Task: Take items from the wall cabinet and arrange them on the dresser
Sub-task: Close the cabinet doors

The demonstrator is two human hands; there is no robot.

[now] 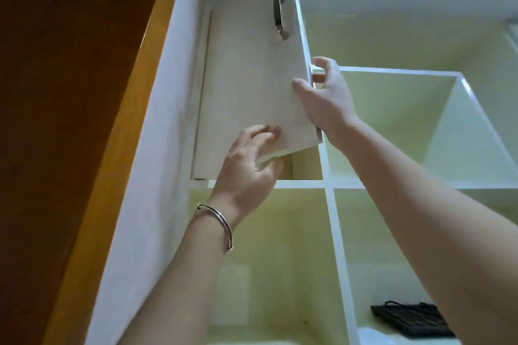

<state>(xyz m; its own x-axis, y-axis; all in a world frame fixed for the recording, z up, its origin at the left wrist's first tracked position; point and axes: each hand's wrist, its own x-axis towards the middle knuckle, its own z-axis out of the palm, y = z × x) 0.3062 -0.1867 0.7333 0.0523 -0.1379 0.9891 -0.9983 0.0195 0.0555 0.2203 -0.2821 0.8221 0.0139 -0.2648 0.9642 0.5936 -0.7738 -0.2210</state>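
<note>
I look up at a white wall cabinet with a pale wood-grain door [246,87] that carries a metal handle [279,16]. The door stands slightly ajar, with a dark gap below its lower right corner. My right hand [322,98] grips the door's right edge, thumb on the front and fingers behind. My left hand [249,165], with a silver bangle on the wrist, has its fingers curled around the door's bottom edge. What is inside the compartment behind the door is hidden.
White open shelf compartments [330,221] with pale green backs surround the door. A black bundle of hangers [412,319] lies in the lower right compartment. A brown wooden panel [56,92] runs along the left. The dresser is out of view.
</note>
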